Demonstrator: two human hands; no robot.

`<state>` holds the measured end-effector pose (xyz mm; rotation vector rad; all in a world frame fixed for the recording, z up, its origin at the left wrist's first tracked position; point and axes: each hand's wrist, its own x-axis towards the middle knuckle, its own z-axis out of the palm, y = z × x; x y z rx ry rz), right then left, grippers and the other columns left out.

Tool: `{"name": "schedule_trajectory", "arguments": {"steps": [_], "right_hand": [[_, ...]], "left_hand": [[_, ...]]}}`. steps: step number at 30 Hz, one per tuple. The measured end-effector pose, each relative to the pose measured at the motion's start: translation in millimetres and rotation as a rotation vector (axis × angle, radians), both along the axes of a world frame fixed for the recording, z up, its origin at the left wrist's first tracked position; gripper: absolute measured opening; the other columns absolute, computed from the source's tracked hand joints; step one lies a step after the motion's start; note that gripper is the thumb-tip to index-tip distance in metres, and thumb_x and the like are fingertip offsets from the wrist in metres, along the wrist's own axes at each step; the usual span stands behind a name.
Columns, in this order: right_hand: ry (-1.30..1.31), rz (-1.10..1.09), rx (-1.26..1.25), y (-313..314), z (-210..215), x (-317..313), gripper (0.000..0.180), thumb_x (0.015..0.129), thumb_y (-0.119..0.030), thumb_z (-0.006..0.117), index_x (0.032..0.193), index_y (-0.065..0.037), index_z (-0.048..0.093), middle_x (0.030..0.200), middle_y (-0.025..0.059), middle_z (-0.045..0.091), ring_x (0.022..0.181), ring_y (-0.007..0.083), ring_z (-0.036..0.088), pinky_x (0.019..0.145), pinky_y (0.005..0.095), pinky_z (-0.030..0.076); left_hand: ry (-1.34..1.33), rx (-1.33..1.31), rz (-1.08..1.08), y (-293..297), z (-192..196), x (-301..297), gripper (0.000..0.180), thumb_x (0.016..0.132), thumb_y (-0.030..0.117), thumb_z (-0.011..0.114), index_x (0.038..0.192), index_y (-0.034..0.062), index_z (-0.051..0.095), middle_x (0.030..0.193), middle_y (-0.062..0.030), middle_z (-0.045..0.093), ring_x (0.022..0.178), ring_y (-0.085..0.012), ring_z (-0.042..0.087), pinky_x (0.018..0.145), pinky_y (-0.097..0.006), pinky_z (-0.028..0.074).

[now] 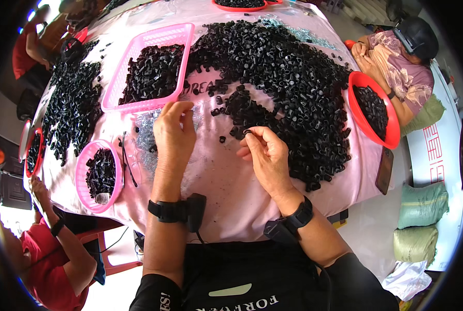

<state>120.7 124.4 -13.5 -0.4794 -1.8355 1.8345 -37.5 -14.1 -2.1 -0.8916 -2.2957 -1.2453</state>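
The right hand (266, 155) pinches one small black ring (247, 132) between thumb and forefinger tips, lifted just off the cloth, probably so the left can meet it. The left hand (173, 136) hovers beside it with fingers curled at the near edge of the pink basket (118, 83); whether it grips anything I cannot tell, as its fingertips turn away from the camera. Both hands work in a bare patch of the pink cloth (216, 181), which seems kept open as a working spot. Under the left hand lies a scatter of small clear pieces (146, 137), close by as if for quick picking. The big heap of black rings (283, 83) curves round the right hand, so a fresh one is always near. The basket ahead holds more black pieces, and a round pink bowl (101, 176) sits to the left with others. A red bowl (374, 109) at the far right stands by another person's hands (360, 52)
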Motion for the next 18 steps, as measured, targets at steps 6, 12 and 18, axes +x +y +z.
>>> {"name": "schedule_trajectory", "arguments": {"steps": [6,12,18], "right_hand": [[-0.026,0.001,0.001,1,2,0,0.019,0.104,-0.013,0.061,0.112,0.004,0.064,0.089,0.0083,0.071,0.075,0.0117,0.070,0.067,0.0244,0.056],[-0.017,0.009,0.010,0,2,0,0.018,0.103,-0.013,0.062,0.111,0.004,0.064,0.088,0.0081,0.071,0.075,0.0115,0.070,0.068,0.0244,0.056],[-0.029,0.018,0.032,0,1,0,0.018,0.103,-0.013,0.062,0.110,0.004,0.064,0.087,0.0078,0.071,0.073,0.0114,0.070,0.066,0.0246,0.056]], "left_hand": [[-0.007,-0.079,-0.031,-3,-15,-7,0.016,0.085,-0.003,0.065,0.098,0.0023,0.073,0.092,-0.0155,0.072,0.077,-0.0337,0.070,0.072,-0.039,0.056],[0.043,-0.274,0.042,-2,-16,1,0.017,0.085,0.008,0.070,0.101,0.0053,0.074,0.099,-0.0120,0.067,0.098,-0.0360,0.066,0.086,-0.043,0.053],[-0.135,-0.218,-0.171,1,-7,8,0.018,0.082,0.000,0.069,0.098,0.0049,0.073,0.095,-0.0104,0.069,0.085,-0.0294,0.067,0.078,-0.040,0.055]]}}
